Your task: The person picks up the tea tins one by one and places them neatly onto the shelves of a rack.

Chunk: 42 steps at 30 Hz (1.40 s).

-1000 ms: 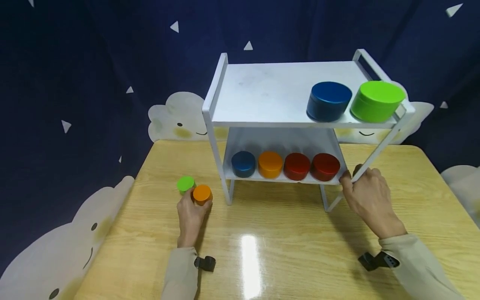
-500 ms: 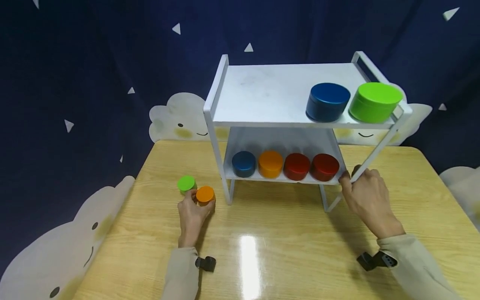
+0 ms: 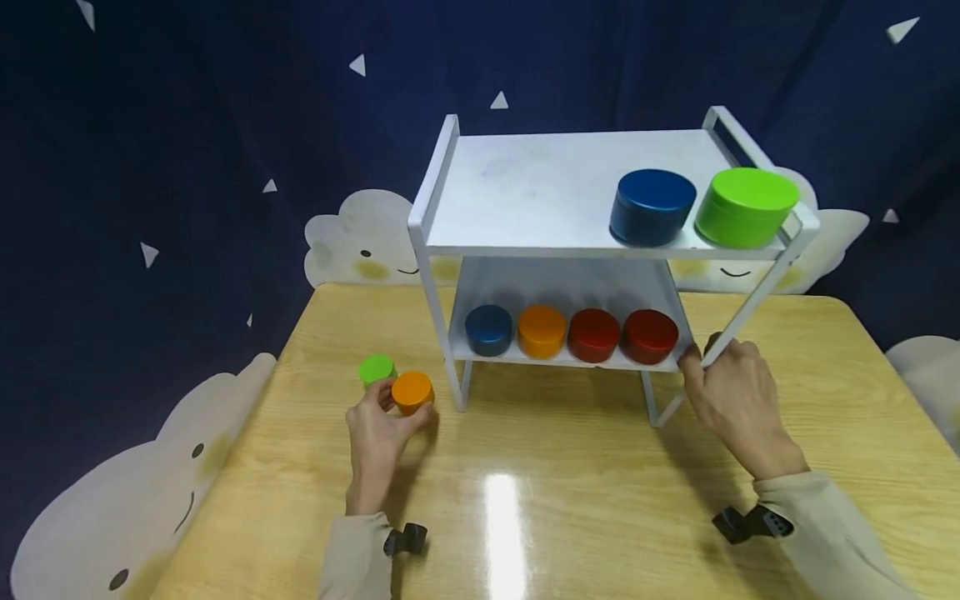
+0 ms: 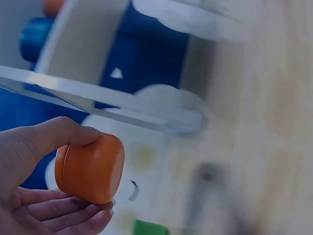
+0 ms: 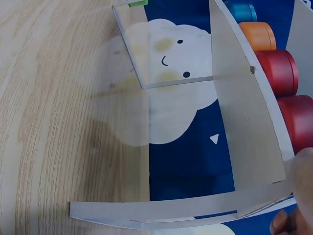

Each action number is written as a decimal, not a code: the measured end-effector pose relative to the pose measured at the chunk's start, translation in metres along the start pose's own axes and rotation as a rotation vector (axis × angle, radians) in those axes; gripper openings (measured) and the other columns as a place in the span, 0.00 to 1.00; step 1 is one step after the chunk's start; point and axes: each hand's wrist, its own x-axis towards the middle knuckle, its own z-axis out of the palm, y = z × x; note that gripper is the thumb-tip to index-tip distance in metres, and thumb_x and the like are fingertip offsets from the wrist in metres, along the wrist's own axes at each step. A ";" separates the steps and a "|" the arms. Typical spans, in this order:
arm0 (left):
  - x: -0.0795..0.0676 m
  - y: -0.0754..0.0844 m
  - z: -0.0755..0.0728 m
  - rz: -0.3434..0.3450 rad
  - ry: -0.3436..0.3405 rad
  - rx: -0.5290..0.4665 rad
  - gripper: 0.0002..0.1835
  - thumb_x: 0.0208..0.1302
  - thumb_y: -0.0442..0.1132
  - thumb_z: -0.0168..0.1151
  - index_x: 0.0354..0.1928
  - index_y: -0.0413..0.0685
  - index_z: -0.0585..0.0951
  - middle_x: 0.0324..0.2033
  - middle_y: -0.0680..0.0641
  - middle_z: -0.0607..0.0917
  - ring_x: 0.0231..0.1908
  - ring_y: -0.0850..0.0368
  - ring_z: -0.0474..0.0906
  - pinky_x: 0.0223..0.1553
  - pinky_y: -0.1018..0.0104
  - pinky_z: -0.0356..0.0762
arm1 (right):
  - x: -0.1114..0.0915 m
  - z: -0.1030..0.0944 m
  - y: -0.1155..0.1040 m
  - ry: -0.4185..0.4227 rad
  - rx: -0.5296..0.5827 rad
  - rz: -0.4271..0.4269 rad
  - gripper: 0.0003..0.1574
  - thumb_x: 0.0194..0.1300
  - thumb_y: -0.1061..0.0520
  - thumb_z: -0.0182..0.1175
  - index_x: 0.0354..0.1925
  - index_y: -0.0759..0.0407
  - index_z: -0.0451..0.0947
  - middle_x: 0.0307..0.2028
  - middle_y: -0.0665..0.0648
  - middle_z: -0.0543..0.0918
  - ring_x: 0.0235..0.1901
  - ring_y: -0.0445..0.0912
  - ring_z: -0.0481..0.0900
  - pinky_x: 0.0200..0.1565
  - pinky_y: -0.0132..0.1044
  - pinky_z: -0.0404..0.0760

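Between thumb and fingers, my left hand [image 3: 377, 433] holds a small orange round tin [image 4: 93, 169], tilted in the left wrist view. A green tin [image 3: 377, 369] stands on the table just behind it. My right hand [image 3: 737, 400] grips the right front post of the white two-tier shelf [image 3: 562, 192], thumb at the lower tier's corner. On that lower tier sit a blue tin [image 3: 489, 330], an orange tin [image 3: 542, 332] and two red tins [image 5: 279, 73] in a row. Up top, toward the right, a larger blue tin [image 3: 652, 207] stands beside a larger green tin [image 3: 747, 207].
The shelf stands on a light wooden table [image 3: 585, 500], its left legs a little right of my left hand. Behind hangs a dark blue curtain [image 3: 225, 100] with white triangles and smiling clouds. Each wrist wears a black camera [image 3: 405, 540].
My left hand has drawn the orange tin slightly right, away from the green one, and its shadow now shows beside it. My right hand keeps its grip on the shelf.
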 end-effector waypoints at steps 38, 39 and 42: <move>-0.007 0.177 -0.039 0.458 -0.193 -0.134 0.30 0.40 0.41 0.80 0.49 0.42 0.82 0.41 0.48 0.88 0.42 0.58 0.84 0.47 0.63 0.77 | 0.000 -0.002 -0.002 -0.045 -0.017 0.047 0.30 0.69 0.50 0.44 0.10 0.56 0.64 0.21 0.64 0.72 0.27 0.65 0.71 0.25 0.51 0.63; -0.006 0.179 -0.039 0.474 -0.195 -0.133 0.30 0.40 0.42 0.80 0.49 0.42 0.82 0.41 0.47 0.87 0.42 0.58 0.84 0.46 0.64 0.77 | 0.000 -0.003 -0.002 -0.044 -0.017 0.047 0.30 0.69 0.51 0.44 0.10 0.56 0.64 0.21 0.64 0.72 0.28 0.65 0.71 0.26 0.51 0.63; 0.000 0.189 -0.038 0.542 -0.202 -0.141 0.30 0.41 0.40 0.79 0.49 0.39 0.81 0.41 0.46 0.87 0.41 0.56 0.84 0.43 0.67 0.78 | 0.000 -0.003 -0.002 -0.035 -0.018 0.040 0.29 0.69 0.51 0.44 0.11 0.56 0.63 0.20 0.64 0.71 0.27 0.65 0.71 0.25 0.51 0.63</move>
